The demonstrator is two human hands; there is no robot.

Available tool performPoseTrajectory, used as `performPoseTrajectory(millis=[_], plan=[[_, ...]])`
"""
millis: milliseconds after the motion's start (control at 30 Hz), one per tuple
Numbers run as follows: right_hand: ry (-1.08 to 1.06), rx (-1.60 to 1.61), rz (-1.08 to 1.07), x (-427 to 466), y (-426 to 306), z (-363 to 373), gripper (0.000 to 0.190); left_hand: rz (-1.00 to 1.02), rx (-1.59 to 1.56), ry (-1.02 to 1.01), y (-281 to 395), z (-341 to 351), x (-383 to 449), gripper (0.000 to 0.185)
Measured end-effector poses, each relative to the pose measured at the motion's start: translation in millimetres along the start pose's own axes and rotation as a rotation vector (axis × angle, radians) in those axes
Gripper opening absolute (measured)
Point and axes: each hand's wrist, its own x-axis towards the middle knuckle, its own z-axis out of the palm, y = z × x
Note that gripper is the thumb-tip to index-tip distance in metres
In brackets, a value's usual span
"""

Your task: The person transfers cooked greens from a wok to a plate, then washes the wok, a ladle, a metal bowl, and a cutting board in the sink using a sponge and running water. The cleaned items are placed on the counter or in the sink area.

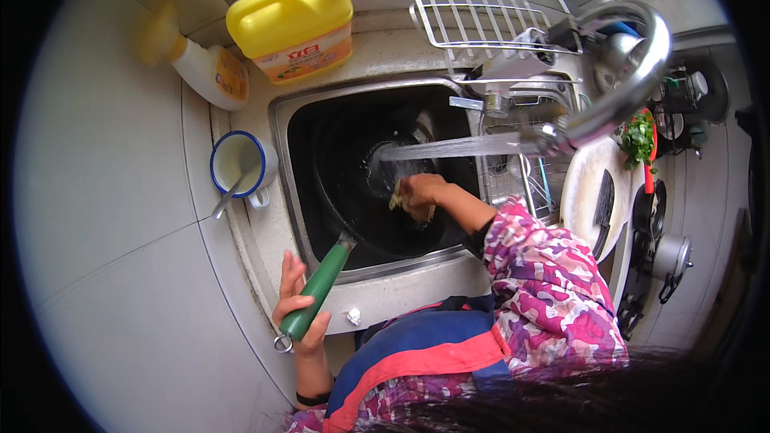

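A large dark wok (pixel 352 189) sits in the sink (pixel 281 150), its green handle (pixel 319 288) slanting out over the front left rim. My left hand (pixel 293 304) grips that handle near its end ring, with some fingers raised off it. Inside the wok, my right hand (pixel 426 189) holds a yellowish scrubber (pixel 396 198), mostly hidden by my fingers. From the chrome faucet (pixel 625 102) a stream of water (pixel 451 147) runs into the wok just beyond my right hand. The water splashes where it lands.
Left of the sink stand a blue-rimmed mug (pixel 267 162) with a spoon, a spray bottle (pixel 210 75) and a yellow detergent jug (pixel 289 18). A wire rack (pixel 493 6) is behind. On the right are a cutting board (pixel 580 192) with a knife (pixel 603 207) and leafy greens (pixel 637 141).
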Motion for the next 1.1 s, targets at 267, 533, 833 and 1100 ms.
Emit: performPoseTrajectory(millis=[267, 533, 833, 1100], plan=[[0.423, 0.026, 0.017, -91, 19, -26, 0.046, 0.32, -0.164, -0.097, 70, 121, 65, 0.015], [0.715, 0.255, 0.052, -58, 59, 6, 0.045, 0.484, -0.039, 0.031, 182, 122, 51, 0.012], [0.103, 1.232, -0.294, -26, 65, -56, 0.054, 0.413, -0.389, 0.262, 195, 3, 14, 0.018], [0.591, 1.09, -0.404, -122, 115, -75, 0.04, 0.199, -0.653, 0.484, 143, -39, -9, 0.023]])
